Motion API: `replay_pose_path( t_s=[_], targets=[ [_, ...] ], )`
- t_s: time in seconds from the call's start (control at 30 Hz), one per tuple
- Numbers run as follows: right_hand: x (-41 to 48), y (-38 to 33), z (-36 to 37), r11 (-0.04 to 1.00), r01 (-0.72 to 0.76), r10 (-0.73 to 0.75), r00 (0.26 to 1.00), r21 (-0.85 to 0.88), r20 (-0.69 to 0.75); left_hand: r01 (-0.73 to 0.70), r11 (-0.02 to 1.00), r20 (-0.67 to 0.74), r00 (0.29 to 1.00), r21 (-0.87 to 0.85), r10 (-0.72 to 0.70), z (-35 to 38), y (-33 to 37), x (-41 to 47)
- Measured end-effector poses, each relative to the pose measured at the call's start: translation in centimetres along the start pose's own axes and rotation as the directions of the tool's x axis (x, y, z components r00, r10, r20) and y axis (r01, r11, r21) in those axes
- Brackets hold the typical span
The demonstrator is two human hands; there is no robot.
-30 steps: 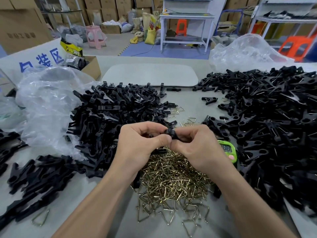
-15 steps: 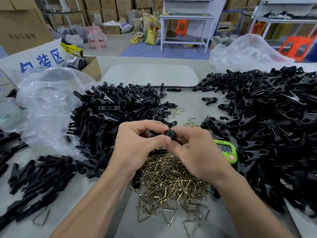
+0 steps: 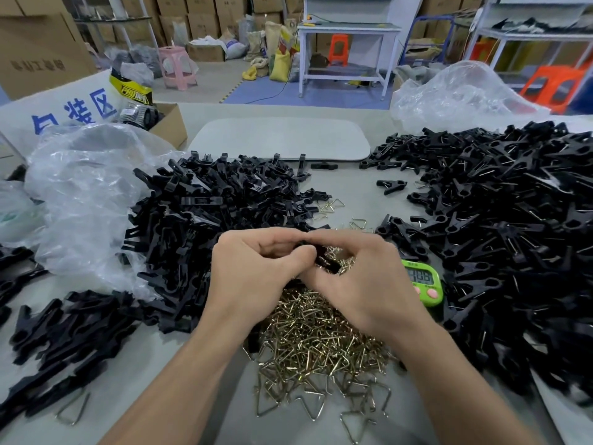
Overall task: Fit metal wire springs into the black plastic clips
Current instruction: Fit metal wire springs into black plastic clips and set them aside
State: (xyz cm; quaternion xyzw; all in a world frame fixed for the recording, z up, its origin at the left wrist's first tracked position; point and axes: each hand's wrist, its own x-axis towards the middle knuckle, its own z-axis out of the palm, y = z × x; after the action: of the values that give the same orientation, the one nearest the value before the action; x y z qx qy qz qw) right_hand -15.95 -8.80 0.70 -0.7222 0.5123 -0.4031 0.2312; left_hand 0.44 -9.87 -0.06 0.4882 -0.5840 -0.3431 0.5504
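Observation:
My left hand (image 3: 256, 274) and my right hand (image 3: 362, 281) meet at the table's middle, and the fingers of both curl round one black plastic clip (image 3: 325, 261). Only a small part of the clip shows between the fingertips; any spring in it is hidden. Under my hands lies a heap of brass-coloured wire springs (image 3: 321, 345). A pile of black clip parts (image 3: 205, 220) lies to the left. A bigger pile of black clips (image 3: 513, 239), some showing wire, spreads on the right.
A green timer (image 3: 423, 281) sits right of my right hand. Clear plastic bags lie at the left (image 3: 86, 194) and back right (image 3: 462, 97). A grey board (image 3: 279, 139) and an open cardboard box (image 3: 167, 123) are at the back. More clip parts (image 3: 61, 329) lie front left.
Both hands have dropped slightly toward the spring heap while working the clip. The clip has turned between the fingers and now sticks out below my left thumb.

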Motion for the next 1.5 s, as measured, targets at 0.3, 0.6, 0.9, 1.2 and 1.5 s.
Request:
replay_pose_path(
  t_s=[0.3, 0.6, 0.9, 1.2, 1.5],
  targets=[
    [0.4, 1.3, -0.2, 0.994, -0.108, 0.108, 0.978, 0.008, -0.178, -0.173, 0.944, 0.110, 0.983, 0.282, 0.147, 0.6, -0.9, -0.5],
    [0.8, 1.7, -1.3, 0.991, -0.098, 0.105, 0.991, 0.092, -0.082, -0.240, 0.894, 0.163, 0.968, 0.379, 0.191, 0.2, -1.5, -0.6],
    [0.9, 1.6, -0.5, 0.927, -0.244, 0.306, 0.930, -0.284, 0.201, -0.165, 0.873, -0.070, 0.973, 0.459, 0.220, -0.7, -1.6, 0.8],
    [0.8, 1.8, -0.4, 0.956, -0.251, 0.255, 0.967, -0.150, 0.012, -0.143, 0.899, -0.096, 0.975, 0.413, 0.200, -0.7, -2.3, 0.9],
    [0.6, 1.6, -0.8, 0.926, -0.309, 0.351, 0.915, 0.216, -0.197, -0.126, 0.926, -0.080, 0.983, 0.356, 0.164, -0.5, -3.0, 0.6]
  ],
)
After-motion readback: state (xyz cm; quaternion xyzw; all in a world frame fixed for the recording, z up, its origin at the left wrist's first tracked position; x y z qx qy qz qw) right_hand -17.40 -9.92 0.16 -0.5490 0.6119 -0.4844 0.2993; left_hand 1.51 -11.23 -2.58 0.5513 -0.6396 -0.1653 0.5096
